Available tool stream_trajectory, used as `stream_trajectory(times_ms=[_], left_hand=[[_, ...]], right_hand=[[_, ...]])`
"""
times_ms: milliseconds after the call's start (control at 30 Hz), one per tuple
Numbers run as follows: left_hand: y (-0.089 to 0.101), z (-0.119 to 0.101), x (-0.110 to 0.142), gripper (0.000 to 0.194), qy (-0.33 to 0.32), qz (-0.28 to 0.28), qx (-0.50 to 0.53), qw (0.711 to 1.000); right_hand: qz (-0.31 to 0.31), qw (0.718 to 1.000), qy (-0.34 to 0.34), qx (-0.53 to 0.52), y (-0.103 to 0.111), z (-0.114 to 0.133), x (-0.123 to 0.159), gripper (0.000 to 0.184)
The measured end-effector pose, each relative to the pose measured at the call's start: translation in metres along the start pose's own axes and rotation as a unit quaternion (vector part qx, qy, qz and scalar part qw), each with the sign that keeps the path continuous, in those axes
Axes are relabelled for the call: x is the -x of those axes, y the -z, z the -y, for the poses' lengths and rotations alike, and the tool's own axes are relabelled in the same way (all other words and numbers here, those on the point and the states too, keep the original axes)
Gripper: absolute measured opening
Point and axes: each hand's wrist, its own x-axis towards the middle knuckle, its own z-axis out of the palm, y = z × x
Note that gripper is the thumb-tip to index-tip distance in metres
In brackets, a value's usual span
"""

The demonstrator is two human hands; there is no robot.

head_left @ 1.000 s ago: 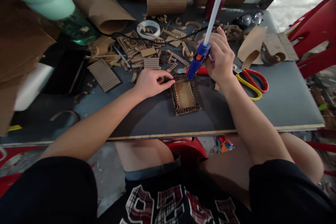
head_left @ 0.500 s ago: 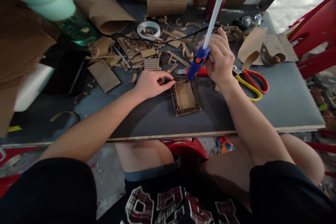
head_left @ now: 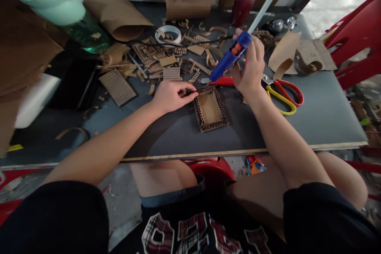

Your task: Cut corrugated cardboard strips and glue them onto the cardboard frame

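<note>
Blue glue gun (head_left: pixel 228 59) clasped in right hand (head_left: pixel 251 63); left hand (head_left: pixel 169 96) pinching cardboard frame (head_left: pixel 213 125) at corner

Your dark table (head_left: pixel 324 115) bears a small cardboard box (head_left: pixel 210 110) near its front edge, scissors (head_left: pixel 288 97) to the right, cardboard scraps (head_left: pixel 168 61) and a tape roll (head_left: pixel 177 39) farther back, and glasses (head_left: pixel 278 25) at far right.

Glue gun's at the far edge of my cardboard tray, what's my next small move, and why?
Probably ease the glue gun along the far edge of the cardboard tray: its nozzle looks right there, and your left hand is at the far left corner.
</note>
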Motion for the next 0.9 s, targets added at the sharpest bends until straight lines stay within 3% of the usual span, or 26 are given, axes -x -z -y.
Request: stream_trajectory(times_ms=[100, 267, 533, 667, 767, 900], left_hand=[[0.0, -0.001, 0.001, 0.028, 0.009, -0.024, -0.012, 1.0], [0.002, -0.005, 0.005, 0.033, 0.004, -0.047, 0.012, 0.999], [-0.008, 0.003, 0.009, 0.027, -0.09, -0.082, 0.135, 0.983], [-0.018, 0.006, 0.006, 0.023, -0.11, -0.113, 0.159, 0.975], [-0.021, 0.007, 0.003, 0.021, -0.115, -0.108, 0.204, 0.966], [-0.02, 0.005, 0.004, 0.024, -0.069, -0.091, 0.258, 0.959]], right_hand=[[-0.003, 0.997, -0.07, 0.017, -0.015, -0.015, 0.004, 0.067], [0.035, 0.991, -0.123, -0.035, -0.036, -0.033, 0.009, 0.064], [0.059, 0.985, -0.154, -0.048, -0.046, -0.031, 0.013, 0.068], [0.097, 0.981, -0.17, 0.01, -0.037, -0.018, 0.009, 0.067], [0.128, 0.972, -0.188, 0.065, -0.018, 0.005, 0.002, 0.057], [0.1, 0.987, -0.118, 0.053, 0.014, 0.039, -0.01, 0.044]])
